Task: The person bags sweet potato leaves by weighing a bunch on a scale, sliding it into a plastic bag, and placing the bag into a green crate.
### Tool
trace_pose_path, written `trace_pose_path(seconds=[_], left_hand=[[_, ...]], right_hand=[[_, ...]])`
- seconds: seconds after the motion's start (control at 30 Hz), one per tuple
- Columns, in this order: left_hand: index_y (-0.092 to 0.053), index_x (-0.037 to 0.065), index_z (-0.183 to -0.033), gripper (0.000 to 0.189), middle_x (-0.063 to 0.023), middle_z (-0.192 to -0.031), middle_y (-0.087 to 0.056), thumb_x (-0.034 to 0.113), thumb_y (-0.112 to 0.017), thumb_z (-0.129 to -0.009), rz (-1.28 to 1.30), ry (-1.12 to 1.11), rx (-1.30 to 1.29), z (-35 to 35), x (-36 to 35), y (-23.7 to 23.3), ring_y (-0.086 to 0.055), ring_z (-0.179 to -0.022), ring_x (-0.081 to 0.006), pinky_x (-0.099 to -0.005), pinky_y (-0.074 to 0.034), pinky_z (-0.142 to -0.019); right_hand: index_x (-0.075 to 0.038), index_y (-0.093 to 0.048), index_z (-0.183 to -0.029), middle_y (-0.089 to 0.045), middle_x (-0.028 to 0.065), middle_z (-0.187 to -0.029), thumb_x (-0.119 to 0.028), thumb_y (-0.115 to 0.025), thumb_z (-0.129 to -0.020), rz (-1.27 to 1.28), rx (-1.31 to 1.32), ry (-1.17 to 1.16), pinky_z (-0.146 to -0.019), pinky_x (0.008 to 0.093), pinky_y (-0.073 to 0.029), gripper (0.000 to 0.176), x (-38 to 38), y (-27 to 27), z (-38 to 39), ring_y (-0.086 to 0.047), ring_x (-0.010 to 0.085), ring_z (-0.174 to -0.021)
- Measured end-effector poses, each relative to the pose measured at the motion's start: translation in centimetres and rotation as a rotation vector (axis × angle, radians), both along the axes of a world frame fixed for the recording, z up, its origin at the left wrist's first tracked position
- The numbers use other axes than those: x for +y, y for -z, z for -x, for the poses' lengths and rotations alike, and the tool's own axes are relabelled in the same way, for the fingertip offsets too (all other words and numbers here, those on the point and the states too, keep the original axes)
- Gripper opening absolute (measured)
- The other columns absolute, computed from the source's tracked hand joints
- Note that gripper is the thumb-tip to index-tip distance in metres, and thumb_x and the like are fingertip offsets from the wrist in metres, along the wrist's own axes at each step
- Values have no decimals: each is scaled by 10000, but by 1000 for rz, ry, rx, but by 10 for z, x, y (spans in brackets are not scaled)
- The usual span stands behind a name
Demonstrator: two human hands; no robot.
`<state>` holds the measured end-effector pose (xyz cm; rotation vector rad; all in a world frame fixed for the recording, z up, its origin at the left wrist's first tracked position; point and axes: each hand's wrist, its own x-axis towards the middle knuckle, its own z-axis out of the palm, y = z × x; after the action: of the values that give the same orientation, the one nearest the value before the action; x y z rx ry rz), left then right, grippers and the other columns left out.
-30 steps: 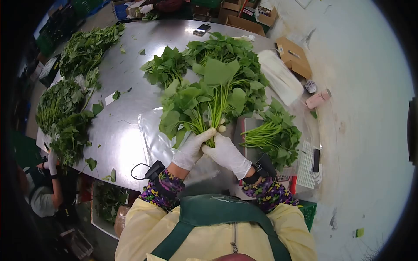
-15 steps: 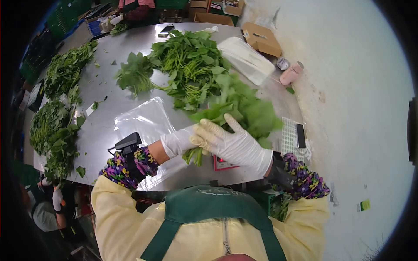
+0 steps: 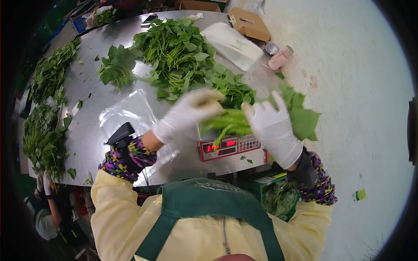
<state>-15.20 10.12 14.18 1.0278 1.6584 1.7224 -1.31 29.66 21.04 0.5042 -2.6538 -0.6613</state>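
Observation:
My right hand [image 3: 275, 132], in a white glove, is closed round a bunch of leafy greens [image 3: 302, 117]. The stems point left and the leaves fan out to the right, over a red-framed digital scale [image 3: 233, 148] with lit red digits. My left hand [image 3: 191, 111], also gloved, is beside the stem ends, its fingers smeared by motion. Behind both hands lies a large pile of leafy greens [image 3: 178, 52] that reaches toward the scale. To the left of the pile sits a smaller bunch [image 3: 116, 67]. Clear plastic bags [image 3: 130, 114] lie left of my left forearm.
More greens [image 3: 45, 117] line the table's left edge. Flat bags [image 3: 233, 45], a cardboard box [image 3: 249, 24] and a pink bottle [image 3: 281, 58] stand along the wall side. A green crate [image 3: 281, 198] is below the front edge. Other people's gloved hands show at the left.
My hands have come apart. The right has carried the bunch to the right, while the left has left it, uncovering the scale's display. The whole view has shifted slightly.

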Motion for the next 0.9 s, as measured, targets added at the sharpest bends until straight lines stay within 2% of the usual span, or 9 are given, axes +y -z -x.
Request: trace_pose_path(seconds=[0.1, 0.17, 0.3, 0.33, 0.43, 0.47, 0.6, 0.77, 0.9], left_hand=[[-634, 30, -1129, 209, -27, -958, -646, 131, -603, -949, -151, -572, -137, 14, -25, -1, -575, -893, -82, -228, -472, -774], [-618, 32, -1143, 205, -11, -967, -639, 127, -577, -966, -249, -626, -78, 23, -30, 24, -572, -889, -78, -227, -465, -775], [-615, 41, -1139, 224, -47, -1019, -643, 138, -603, -937, -257, -638, 129, 21, -6, 65, -607, -895, -142, -261, -481, -797], [-588, 49, -1194, 318, -83, -1101, -623, 176, -636, -907, -50, -628, 399, 21, 1, 69, -604, -973, -200, -313, -473, -863], [-459, 94, -1381, 640, -161, -1326, -531, 243, -719, -815, 279, -535, 916, 26, 34, 104, -514, -1210, -322, -448, -372, -1061], [-326, 100, -1471, 857, -150, -1390, -469, 359, -753, -774, 408, -481, 962, 29, 46, 131, -463, -1271, -292, -495, -302, -1106], [-292, 71, -1482, 991, -123, -1253, -548, 447, -783, -707, 575, -364, 1002, 42, 59, 166, -541, -1169, -272, -553, -296, -1092], [-343, 60, -1452, 941, -94, -1107, -597, 444, -784, -715, 720, -333, 991, 38, 63, 155, -593, -1055, -264, -567, -286, -1090], [-304, 64, -1471, 976, -96, -1146, -566, 442, -789, -713, 756, -317, 1010, 36, 64, 154, -580, -1065, -269, -574, -291, -1084]], right_hand=[[-77, -632, -1019, -529, 21, -745, -150, -565, -813, -108, 160, 79, -1031, 486, -386, 229, 3, -8, 28, -576, 183, -778], [-84, -635, -992, -545, 23, -757, -145, -561, -819, -82, 202, 88, -1034, 498, -377, 198, 1, 0, 56, -580, 186, -784], [-103, -643, -995, -595, 37, -812, -138, -544, -838, -46, 88, 145, -1041, 531, -347, 189, 9, 94, 113, -595, 213, -803], [-108, -648, -1005, -608, 32, -822, -143, -551, -839, 6, 16, 149, -1048, 533, -335, 195, 14, 124, 122, -601, 221, -823], [-87, -591, -1195, -593, 81, -1138, -211, -630, -814, 105, -190, 134, -1116, 544, -265, 403, 32, 180, 123, -527, 242, -1171], [-87, -591, -1195, -593, 81, -1138, -211, -630, -814, 104, -196, 131, -1116, 544, -265, 403, 34, 179, 121, -527, 242, -1171], [-57, -488, -1345, -462, 130, -1394, -319, -736, -736, 281, -266, 58, -1147, 542, -219, 708, 37, 159, 115, -390, 277, -1346], [-116, -462, -1396, -458, 125, -1416, -374, -711, -770, 446, -74, 2, -1138, 555, -209, 721, 52, 127, 88, -380, 293, -1357], [-178, -330, -1497, -466, 133, -1401, -433, -652, -823, 471, -125, 253, -1121, 593, -204, 790, 77, 172, 68, -369, 309, -1367]])
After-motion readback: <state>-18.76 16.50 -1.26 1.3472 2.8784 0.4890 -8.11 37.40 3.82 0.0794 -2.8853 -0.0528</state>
